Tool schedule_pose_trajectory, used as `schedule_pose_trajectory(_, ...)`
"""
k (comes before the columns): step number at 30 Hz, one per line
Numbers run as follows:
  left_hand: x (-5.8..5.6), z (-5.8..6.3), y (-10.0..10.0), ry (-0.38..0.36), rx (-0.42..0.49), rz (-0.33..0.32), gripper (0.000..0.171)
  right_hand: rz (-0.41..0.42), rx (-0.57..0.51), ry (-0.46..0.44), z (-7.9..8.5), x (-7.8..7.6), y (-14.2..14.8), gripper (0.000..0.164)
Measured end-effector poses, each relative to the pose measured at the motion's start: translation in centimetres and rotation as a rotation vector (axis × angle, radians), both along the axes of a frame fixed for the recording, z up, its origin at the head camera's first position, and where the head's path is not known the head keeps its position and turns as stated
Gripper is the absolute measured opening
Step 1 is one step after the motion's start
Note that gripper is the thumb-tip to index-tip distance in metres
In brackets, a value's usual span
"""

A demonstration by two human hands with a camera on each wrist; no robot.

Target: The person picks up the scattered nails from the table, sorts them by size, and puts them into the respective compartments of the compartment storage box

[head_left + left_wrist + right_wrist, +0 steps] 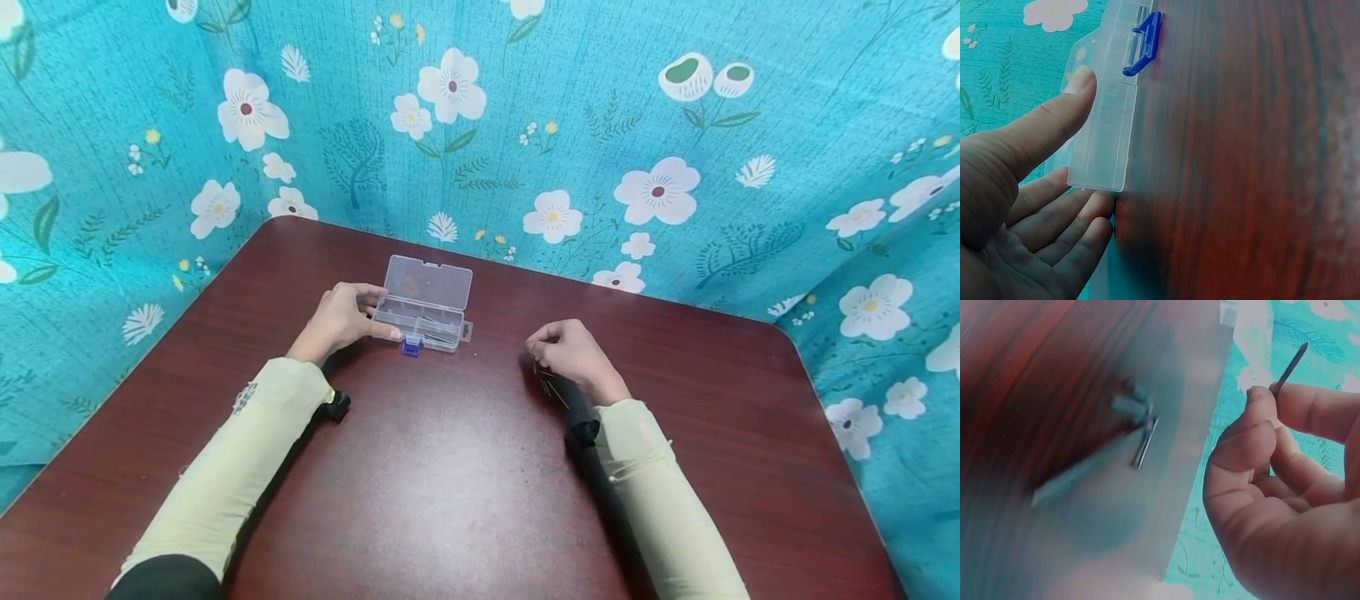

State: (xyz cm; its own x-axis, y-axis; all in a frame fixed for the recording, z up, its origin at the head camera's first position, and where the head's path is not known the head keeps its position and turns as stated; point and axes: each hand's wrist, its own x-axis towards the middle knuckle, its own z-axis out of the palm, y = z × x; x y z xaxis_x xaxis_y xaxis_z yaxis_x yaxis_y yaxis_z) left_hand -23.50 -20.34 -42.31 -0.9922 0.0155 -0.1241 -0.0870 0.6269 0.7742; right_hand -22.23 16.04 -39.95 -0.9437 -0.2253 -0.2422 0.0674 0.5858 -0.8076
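Observation:
A clear plastic box (382,320) stands on the table with its lid (429,282) raised at the back and a blue latch (410,346) at the front. Thin metal pieces lie in its compartments. My left hand (347,318) holds the box by its left end, thumb along the front wall and fingers around the far side. Between thumb and forefinger, my right hand (573,354) pinches a dark pointed nail (1291,369), its tip showing past the fingers. Below that hand, several loose nails (1091,465) lie on the table, blurred in the right wrist view.
The dark red wooden table (442,467) runs back to a turquoise flowered curtain (510,125), which also hangs along both sides. A clear hanging tab (467,332) sticks out from the box's right end. Black camera mounts (583,431) sit under the wrists.

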Motion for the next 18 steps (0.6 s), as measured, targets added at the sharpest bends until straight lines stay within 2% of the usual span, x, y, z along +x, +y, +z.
schedule_pose_trajectory(14, 0.0, 0.0, 0.1, 0.000, 0.008, 0.011, 0.082, -0.023, -0.186, -0.066, -0.5, -0.6, -3.3, 0.020)
schedule_pose_trajectory(18, 0.0, 0.0, 0.1, 0.007, 0.007, 0.009, 0.081, -0.001, -0.223, -0.061, -0.6, -0.8, -4.0, 0.020)
